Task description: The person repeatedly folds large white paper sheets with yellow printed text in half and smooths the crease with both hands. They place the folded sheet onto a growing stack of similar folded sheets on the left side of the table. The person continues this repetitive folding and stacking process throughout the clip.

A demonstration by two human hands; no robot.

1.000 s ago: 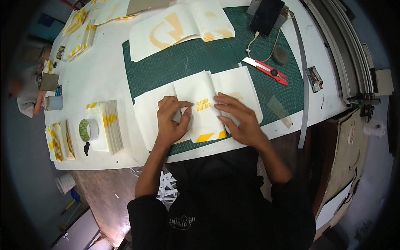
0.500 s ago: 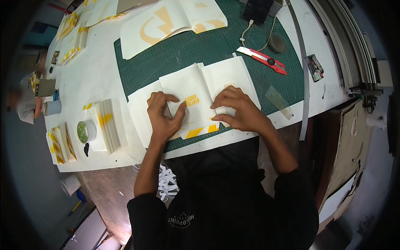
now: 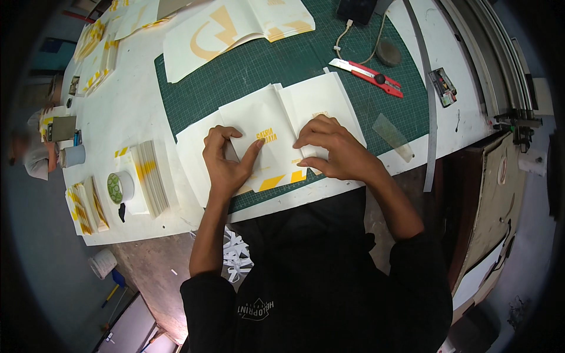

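Note:
A white booklet (image 3: 259, 120) with yellow print and a yellow-striped lower edge lies in front of me. Wider white sheets (image 3: 321, 94) spread out from under it on both sides, on the green cutting mat (image 3: 253, 70). At the booklet's left edge is my left hand (image 3: 228, 162), its fingers bent and its thumb on the front face. My right hand (image 3: 338, 150) grips the right edge, fingers curled, thumb low near the striped corner. The undersides of my fingers are partly hidden.
A red cutter with bare blade (image 3: 376, 77) lies on the mat, near a clear strip (image 3: 392, 138) and a dark round object (image 3: 388, 53). More printed sheets (image 3: 194, 56) lie beyond. At left are booklet stacks (image 3: 152, 176) and a tape roll (image 3: 120, 187). A metal ruler (image 3: 431, 135) crosses the right.
The view has shifted slightly. Both hands stay at the booklet's edges, my right fingers having moved a little along the right side. Nothing has been let go.

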